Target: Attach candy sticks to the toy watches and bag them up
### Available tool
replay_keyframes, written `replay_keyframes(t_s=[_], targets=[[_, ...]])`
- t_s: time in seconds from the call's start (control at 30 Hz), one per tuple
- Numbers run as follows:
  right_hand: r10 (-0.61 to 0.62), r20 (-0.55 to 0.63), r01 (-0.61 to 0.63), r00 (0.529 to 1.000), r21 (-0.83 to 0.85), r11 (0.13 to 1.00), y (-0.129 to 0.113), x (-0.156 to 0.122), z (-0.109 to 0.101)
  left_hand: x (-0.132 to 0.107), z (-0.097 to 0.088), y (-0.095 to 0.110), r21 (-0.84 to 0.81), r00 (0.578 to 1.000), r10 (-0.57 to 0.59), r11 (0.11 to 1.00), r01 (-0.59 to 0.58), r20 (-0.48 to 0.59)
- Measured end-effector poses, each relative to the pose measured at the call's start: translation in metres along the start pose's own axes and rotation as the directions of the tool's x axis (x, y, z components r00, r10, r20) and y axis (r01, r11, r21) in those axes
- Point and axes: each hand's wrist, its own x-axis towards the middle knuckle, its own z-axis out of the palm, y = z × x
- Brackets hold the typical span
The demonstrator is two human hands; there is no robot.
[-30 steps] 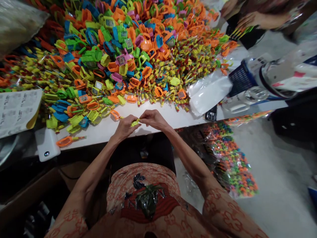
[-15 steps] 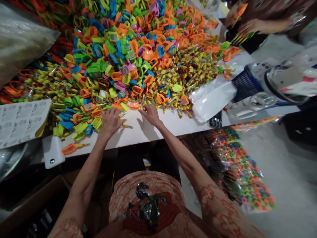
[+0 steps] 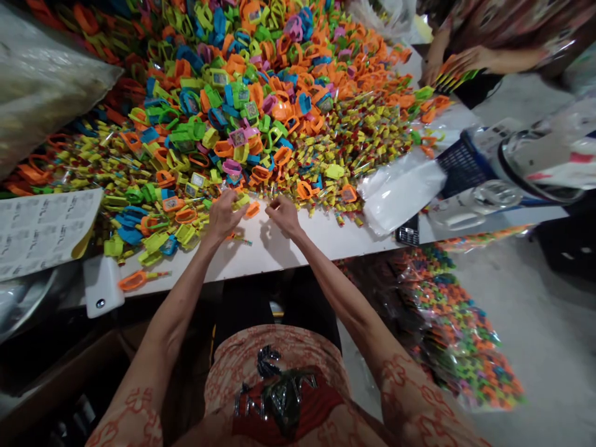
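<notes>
Fingers (image 3: 277,204) of right hand (image 3: 285,215), head view: drawn together, whether pinching anything cannot be told | left hand (image 3: 223,217): thumb spread, fingertips blurring into pile (image 3: 238,138) | orange toy watch (image 3: 252,210): on table (image 3: 261,254), between hands | plastic bag (image 3: 44,93): cut off, contents unclear | clear bags (image 3: 470,341): coloured pieces | forearms (image 3: 334,287): extended forward

Peach shirt (image 3: 305,347), dark trousers (image 3: 313,304)
Reddish loops (image 3: 395,371) cover the short sleeves (image 3: 421,403); glittery letters (image 3: 245,402) cross a red front panel (image 3: 321,406).
</notes>
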Motion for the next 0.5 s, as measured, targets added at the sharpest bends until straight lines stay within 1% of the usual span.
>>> replay_keyframes(t_s=[0.03, 0.07, 0.1, 0.13, 0.17, 0.2, 0.23, 0.3, 0.37, 0.43, 0.5], targets=[[0.035, 0.014, -0.037, 0.999, 0.213, 0.976, -0.001, -0.004, -0.004, -0.007, -0.001, 0.005, -0.039, 1.000, -0.029, 0.999, 0.029, -0.001], [0.045, 0.049, -0.061, 0.998, 0.406, 0.912, -0.002, -0.008, -0.008, -0.015, -0.001, 0.011, -0.067, 0.999, -0.050, 0.996, 0.051, 0.019], [0.028, 0.092, -0.075, 0.995, 0.558, 0.827, -0.005, -0.014, -0.011, -0.022, -0.001, 0.016, -0.089, 0.997, -0.060, 0.994, 0.065, 0.055], [-0.005, 0.129, -0.082, 0.992, 0.663, 0.745, -0.007, -0.020, -0.014, -0.029, -0.001, 0.022, -0.112, 0.993, -0.060, 0.991, 0.071, 0.097], [-0.043, 0.157, -0.086, 0.987, 0.728, 0.681, -0.010, -0.027, -0.016, -0.036, -0.001, 0.027, -0.140, 0.989, -0.056, 0.987, 0.076, 0.137], [-0.070, 0.178, -0.093, 0.982, 0.764, 0.638, -0.012, -0.034, -0.017, -0.042, 0.000, 0.032, -0.177, 0.984, -0.054, 0.981, 0.084, 0.172], [-0.082, 0.201, -0.109, 0.976, 0.782, 0.614, -0.014, -0.040, -0.017, -0.046, 0.000, 0.037, -0.228, 0.979, -0.060, 0.968, 0.105, 0.196], [-0.069, 0.248, -0.159, 0.966, 0.787, 0.596, -0.015, -0.052, -0.016, -0.053, -0.001, 0.045, -0.359, 0.970, -0.121, 0.914, 0.191, 0.210], [-0.045, 0.300, -0.217, 0.953, 0.775, 0.593, -0.013, -0.061, -0.013, -0.057, -0.001, 0.052, -0.501, 0.949, -0.234, 0.808, 0.310, 0.210], [-0.047, 0.369, -0.272, 0.928, 0.759, 0.591, -0.010, -0.068, -0.011, -0.060, -0.002, 0.057, -0.621, 0.909, -0.351, 0.667, 0.411, 0.225], [-0.062, 0.414, -0.309, 0.908, 0.763, 0.568, -0.008, -0.071, -0.010, -0.063, -0.002, 0.062, -0.695, 0.868, -0.420, 0.541, 0.474, 0.265]])
